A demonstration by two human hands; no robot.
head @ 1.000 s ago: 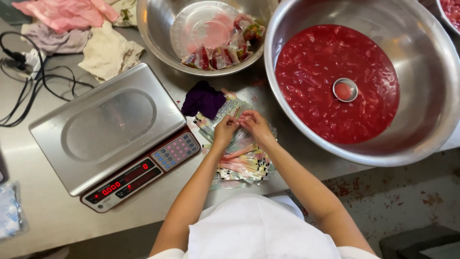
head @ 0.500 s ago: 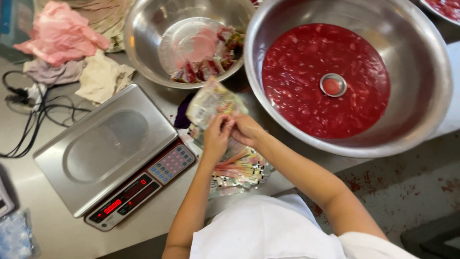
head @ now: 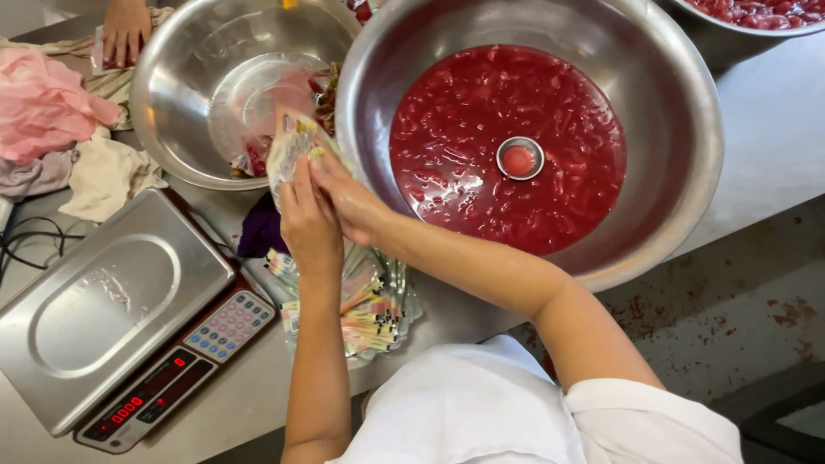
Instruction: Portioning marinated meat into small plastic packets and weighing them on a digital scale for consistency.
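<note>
Both hands are busy with one empty printed pouch (head: 294, 146), lifted just above the near rim of the smaller steel bowl (head: 172, 103). The left hand (head: 309, 225) pinches its lower edge and the right hand (head: 348, 199) grips beside it, seemingly parting the mouth. It looks flat, glossy and unfilled. A thick stack of pouches (head: 365, 314) lies beside the scale (head: 112, 318), so I'd judge most remain. The big bowl of red mix (head: 507, 146) sits full.
</note>
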